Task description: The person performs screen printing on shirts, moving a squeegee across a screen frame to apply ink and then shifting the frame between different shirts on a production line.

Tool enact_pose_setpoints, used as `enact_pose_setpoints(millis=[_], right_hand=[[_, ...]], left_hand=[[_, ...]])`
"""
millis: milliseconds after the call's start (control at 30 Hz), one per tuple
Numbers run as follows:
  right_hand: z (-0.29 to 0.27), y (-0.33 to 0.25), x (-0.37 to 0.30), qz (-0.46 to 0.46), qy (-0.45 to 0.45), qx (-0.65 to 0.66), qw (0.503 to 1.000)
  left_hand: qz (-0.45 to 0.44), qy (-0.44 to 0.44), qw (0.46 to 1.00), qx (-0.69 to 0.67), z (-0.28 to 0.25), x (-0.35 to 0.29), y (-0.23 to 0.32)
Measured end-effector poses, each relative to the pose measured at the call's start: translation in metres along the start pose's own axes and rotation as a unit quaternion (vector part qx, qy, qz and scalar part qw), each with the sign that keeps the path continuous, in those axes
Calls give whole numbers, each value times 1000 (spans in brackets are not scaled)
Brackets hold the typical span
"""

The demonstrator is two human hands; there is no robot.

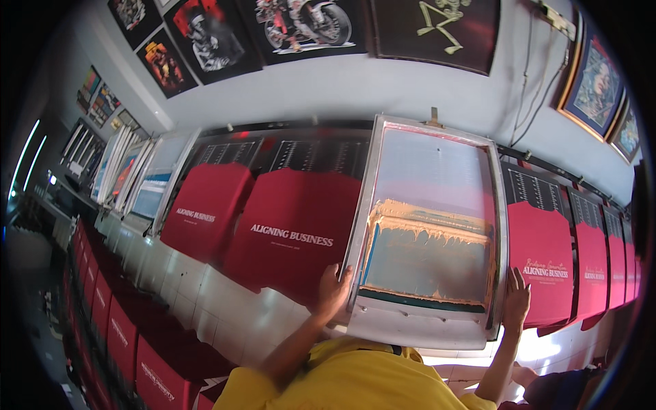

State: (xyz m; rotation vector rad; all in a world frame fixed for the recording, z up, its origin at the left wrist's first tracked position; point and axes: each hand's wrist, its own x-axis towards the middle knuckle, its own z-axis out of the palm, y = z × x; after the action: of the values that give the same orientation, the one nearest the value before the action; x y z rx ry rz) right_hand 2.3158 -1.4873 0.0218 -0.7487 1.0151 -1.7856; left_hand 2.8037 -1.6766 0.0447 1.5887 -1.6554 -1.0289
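Observation:
A silk-screen printing frame with a metal rim lies in front of me over the row of shirt boards. Thick orange-tan ink is smeared in a band across its mesh and down the sides. My left hand grips the lower left side of the frame, fingers curled at its rim. On the opposite side my right hand holds the lower right edge, its fingers lying along the rim. What lies beneath the frame is mostly hidden.
Red shirts with white print lie on boards to the left, and more red shirts stretch away to the right. Other screens lean at the far left. Another row of red shirts stands lower left. A metal rail runs along the wall.

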Motion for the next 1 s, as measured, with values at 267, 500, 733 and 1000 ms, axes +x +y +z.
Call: enact_pose_setpoints(millis=[267, 500, 733, 1000], right_hand=[[172, 43, -4, 134, 119, -90, 980], [272, 169, 3, 60, 215, -153, 963], [362, 215, 15, 64, 245, -230, 940], [402, 211, 35, 71, 249, -284, 923]], left_hand=[[15, 70, 994, -84, -129, 17, -69], [50, 154, 982, -95, -244, 45, -172], [28, 103, 994, -21, -320, 93, -215], [5, 79, 995, -53, -332, 130, -229]])
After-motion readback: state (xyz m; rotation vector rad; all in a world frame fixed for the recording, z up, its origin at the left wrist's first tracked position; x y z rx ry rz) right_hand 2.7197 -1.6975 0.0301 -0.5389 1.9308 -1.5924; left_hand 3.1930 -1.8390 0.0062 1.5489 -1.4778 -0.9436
